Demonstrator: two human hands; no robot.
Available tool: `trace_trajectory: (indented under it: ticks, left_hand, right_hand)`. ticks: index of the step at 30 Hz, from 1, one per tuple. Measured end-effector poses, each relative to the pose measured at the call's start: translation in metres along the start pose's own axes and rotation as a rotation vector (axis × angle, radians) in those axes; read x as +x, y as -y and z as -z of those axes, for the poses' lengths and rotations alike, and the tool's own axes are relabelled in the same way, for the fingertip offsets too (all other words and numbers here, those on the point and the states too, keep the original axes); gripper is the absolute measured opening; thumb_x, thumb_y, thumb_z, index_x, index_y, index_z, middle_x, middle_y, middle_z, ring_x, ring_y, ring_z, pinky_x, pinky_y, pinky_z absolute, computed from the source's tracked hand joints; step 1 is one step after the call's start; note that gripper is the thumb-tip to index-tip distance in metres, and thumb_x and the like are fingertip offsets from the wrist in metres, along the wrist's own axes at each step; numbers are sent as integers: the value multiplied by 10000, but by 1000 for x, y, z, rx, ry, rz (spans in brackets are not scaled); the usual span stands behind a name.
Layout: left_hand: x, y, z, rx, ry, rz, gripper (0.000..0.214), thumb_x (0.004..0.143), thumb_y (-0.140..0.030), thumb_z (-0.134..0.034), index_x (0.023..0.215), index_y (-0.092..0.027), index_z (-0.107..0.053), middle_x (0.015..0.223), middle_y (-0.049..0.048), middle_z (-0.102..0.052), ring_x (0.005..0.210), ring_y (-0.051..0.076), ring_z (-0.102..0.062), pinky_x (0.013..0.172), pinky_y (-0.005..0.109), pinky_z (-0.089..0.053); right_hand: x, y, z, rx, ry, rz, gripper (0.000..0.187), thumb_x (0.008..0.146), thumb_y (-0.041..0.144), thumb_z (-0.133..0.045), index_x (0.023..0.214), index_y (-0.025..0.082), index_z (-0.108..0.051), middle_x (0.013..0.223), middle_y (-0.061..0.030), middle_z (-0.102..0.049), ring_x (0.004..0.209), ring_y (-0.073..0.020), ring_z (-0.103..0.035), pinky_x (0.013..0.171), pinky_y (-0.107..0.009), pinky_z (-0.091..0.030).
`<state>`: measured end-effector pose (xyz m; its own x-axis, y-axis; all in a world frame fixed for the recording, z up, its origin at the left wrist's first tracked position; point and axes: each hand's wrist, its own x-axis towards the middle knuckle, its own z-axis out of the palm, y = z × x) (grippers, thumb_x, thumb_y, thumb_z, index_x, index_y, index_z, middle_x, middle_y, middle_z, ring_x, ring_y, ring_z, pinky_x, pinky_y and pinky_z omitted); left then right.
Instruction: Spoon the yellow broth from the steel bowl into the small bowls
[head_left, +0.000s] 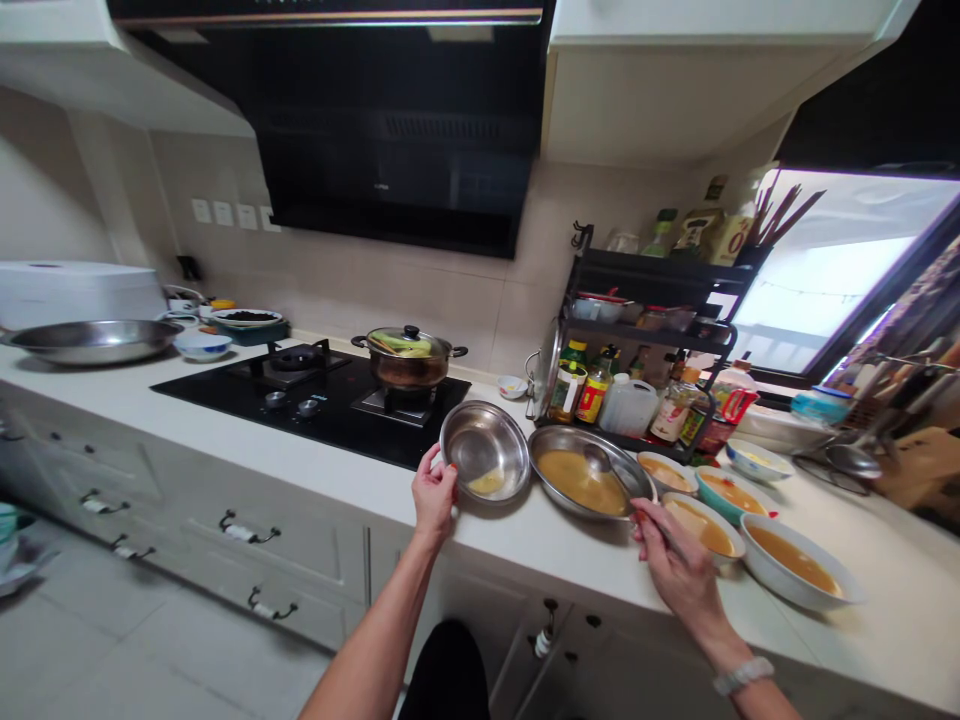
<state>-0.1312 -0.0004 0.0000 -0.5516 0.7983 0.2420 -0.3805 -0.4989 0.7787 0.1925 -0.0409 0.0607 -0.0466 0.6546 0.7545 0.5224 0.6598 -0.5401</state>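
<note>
My left hand is closed on the rim of a steel bowl, tilted toward me, with a little yellowish liquid at its lower edge. My right hand grips the handle of a metal ladle, whose head dips into a wide steel basin. Tan liquid covers the basin's bottom. Close by my right hand stand a white bowl, a larger white bowl and a green-rimmed bowl, each holding similar brownish liquid.
A lidded pot sits on the black gas stove. Behind the basin, a black rack carries bottles and jars. A large shallow pan lies on the left counter. The range hood hangs overhead.
</note>
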Motion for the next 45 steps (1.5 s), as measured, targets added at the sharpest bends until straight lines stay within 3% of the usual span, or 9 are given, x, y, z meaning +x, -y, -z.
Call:
trace_trajectory:
  ticks: [4,10,14,19,22,25,28,32,45]
  left_hand:
    - [0,0,0,17,0,-1,574,711,-320,-694,1224,-150,-502,491,-136,-400,348,28,-313,349,138,-280]
    - [0,0,0,19,4,-7,583,708,-313,-691,1236,-146,-509,486,-133,-390,350,24,-309,359,137,-277]
    - [0,1,0,40,13,-22,558,715,-316,-684,1228,-156,-534,501,-121,-413,354,27,-326,361,141,-286]
    - [-1,2,0,41,20,-32,547,726,-321,-676,1227,-151,-536,500,-119,-408,356,27,-320,359,141,-285]
    - [-1,1,0,37,21,-27,548,729,-314,-676,1232,-153,-530,497,-122,-395,361,28,-313,358,138,-284]
    - [-1,0,-1,32,17,-27,544,726,-310,-678,1226,-153,-532,493,-125,-388,362,29,-304,355,139,-280]
    - [-2,-2,-2,32,9,-23,554,717,-312,-688,1222,-152,-527,504,-125,-395,362,25,-305,358,139,-278]
    - [-2,-3,-2,34,-2,-9,573,707,-319,-692,1226,-147,-518,505,-127,-395,358,21,-307,362,138,-275]
    - [-1,-2,-2,19,4,-3,579,699,-316,-701,1223,-154,-514,500,-127,-412,354,25,-303,351,142,-270]
  right_hand:
    - [0,16,-7,36,1,157,207,884,237,-531,1057,212,-643,785,-54,-653,554,-136,-593,467,-260,-522]
    - [-5,44,-52,282,40,-9,197,933,273,-474,1078,210,-592,798,-35,-638,534,-110,-576,415,-222,-502]
    - [-9,42,-86,301,147,-56,227,938,308,-458,1084,200,-594,773,-33,-630,528,-110,-573,394,-206,-497]
    - [-5,36,-108,215,169,91,221,919,283,-471,1050,196,-626,799,-55,-654,581,-135,-614,523,-255,-557]
    - [-6,38,-110,226,185,89,223,901,321,-497,1018,191,-634,766,-54,-658,562,-137,-610,531,-261,-560]
    - [-9,44,-110,329,185,-154,278,893,410,-504,1009,179,-604,706,-35,-647,487,-124,-579,389,-221,-502]
    - [-5,50,-109,485,85,-429,336,845,489,-556,940,167,-557,620,-18,-635,435,-122,-554,336,-211,-461]
    - [6,55,-106,676,-50,-623,367,753,495,-658,862,167,-535,568,-23,-637,422,-124,-549,331,-201,-432]
    - [28,67,-73,766,-186,-633,422,643,442,-762,866,156,-547,575,-17,-641,424,-108,-542,322,-168,-395]
